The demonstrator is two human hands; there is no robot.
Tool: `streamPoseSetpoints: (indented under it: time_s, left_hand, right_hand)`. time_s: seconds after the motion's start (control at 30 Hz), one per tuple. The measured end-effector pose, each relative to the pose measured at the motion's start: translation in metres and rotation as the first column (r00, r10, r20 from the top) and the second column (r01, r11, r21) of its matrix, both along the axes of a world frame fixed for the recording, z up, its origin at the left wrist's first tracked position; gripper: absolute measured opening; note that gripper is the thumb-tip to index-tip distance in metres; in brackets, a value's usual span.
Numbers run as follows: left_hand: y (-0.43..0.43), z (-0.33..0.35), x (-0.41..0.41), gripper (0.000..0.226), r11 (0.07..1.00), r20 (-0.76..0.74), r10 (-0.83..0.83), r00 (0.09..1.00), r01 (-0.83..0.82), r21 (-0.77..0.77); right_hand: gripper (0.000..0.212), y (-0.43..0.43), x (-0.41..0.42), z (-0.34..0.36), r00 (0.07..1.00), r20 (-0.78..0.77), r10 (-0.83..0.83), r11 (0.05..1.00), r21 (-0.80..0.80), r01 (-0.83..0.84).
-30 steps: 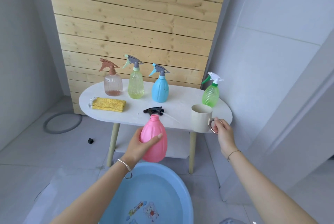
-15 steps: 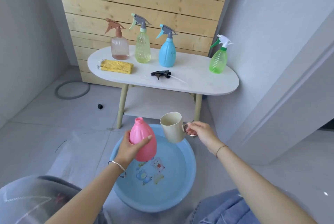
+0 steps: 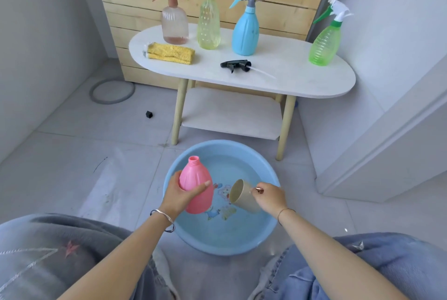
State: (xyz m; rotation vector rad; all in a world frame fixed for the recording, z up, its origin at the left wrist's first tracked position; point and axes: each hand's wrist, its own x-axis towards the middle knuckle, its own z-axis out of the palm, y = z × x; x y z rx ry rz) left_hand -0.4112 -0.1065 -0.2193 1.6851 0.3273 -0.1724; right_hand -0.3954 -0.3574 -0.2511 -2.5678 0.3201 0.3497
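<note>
- Pink bottle (image 3: pixel 196 187): uncapped, neck pointing up and slightly left, held over the left part of the basin.
- Left hand (image 3: pixel 179 197): wraps the bottle's body from the left, with the thumb lying across its near face and the fingers curled behind.
- Beige cup (image 3: pixel 243 195): tipped on its side, mouth facing left toward the bottle. It is just beside the bottle, not touching it, and low inside the basin. Whether it meets the water cannot be told.
- Right hand (image 3: pixel 269 197): fingers curled closed on the cup's handle at its right side.
- Blue basin (image 3: pixel 219 142): on the floor between the person's knees, holding shallow water over a cartoon print.
- White oval table (image 3: pixel 290 82): stands beyond the basin, against a wooden slat wall.
- Black spray head (image 3: pixel 235 65): lies on the table's near middle, its tube pointing right.
- Yellow cloth (image 3: pixel 170 53): folded, at the table's left end.
- Four spray bottles stand upright along the far edge: brown-topped clear (image 3: pixel 174 26), pale yellow (image 3: pixel 208 26), blue (image 3: pixel 245 33), and green (image 3: pixel 324 43) at the far right.
</note>
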Motion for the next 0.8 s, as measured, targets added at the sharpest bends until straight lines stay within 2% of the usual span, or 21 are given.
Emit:
streamPoseSetpoints:
  time_s: [0.13,0.23,0.4,0.5,0.6,0.7,0.8]
  left_hand:
    - [0.002,-0.007,0.002,0.077,1.0,-0.007,-0.004,1.0,0.004,0.001]
    - [0.004,-0.013,0.003,0.079,1.0,-0.021,-0.003,1.0,0.002,-0.006]
    - [0.005,-0.021,0.007,0.067,1.0,-0.036,0.016,0.999,-0.016,0.005]
    - [0.007,-0.024,0.008,0.066,0.999,-0.048,0.034,0.998,-0.034,-0.006]
    - [0.005,-0.024,0.009,0.087,0.999,-0.063,0.035,0.997,-0.036,-0.016]
    - [0.006,-0.024,0.01,0.095,0.999,-0.064,0.037,0.997,-0.038,-0.014]
    - [0.007,-0.023,0.012,0.086,0.998,-0.065,0.056,0.996,-0.057,-0.019]
  right_hand:
    - [0.039,0.003,0.0,-0.009,0.996,0.037,0.077,0.99,-0.123,-0.072]
    - [0.035,0.006,-0.001,-0.017,0.987,0.003,0.161,0.961,-0.23,-0.156]
    - [0.041,0.009,0.001,-0.038,0.975,-0.1,0.2,0.927,-0.303,-0.221]
    - [0.041,0.018,0.002,-0.042,0.962,-0.155,0.225,0.926,-0.272,-0.261]
    - [0.039,0.028,-0.001,-0.044,0.943,-0.19,0.271,0.918,-0.245,-0.313]
    - [0.036,0.034,-0.003,-0.05,0.929,-0.221,0.295,0.929,-0.159,-0.333]
    - [0.035,0.034,-0.003,-0.06,0.957,-0.219,0.192,0.981,0.033,-0.189]
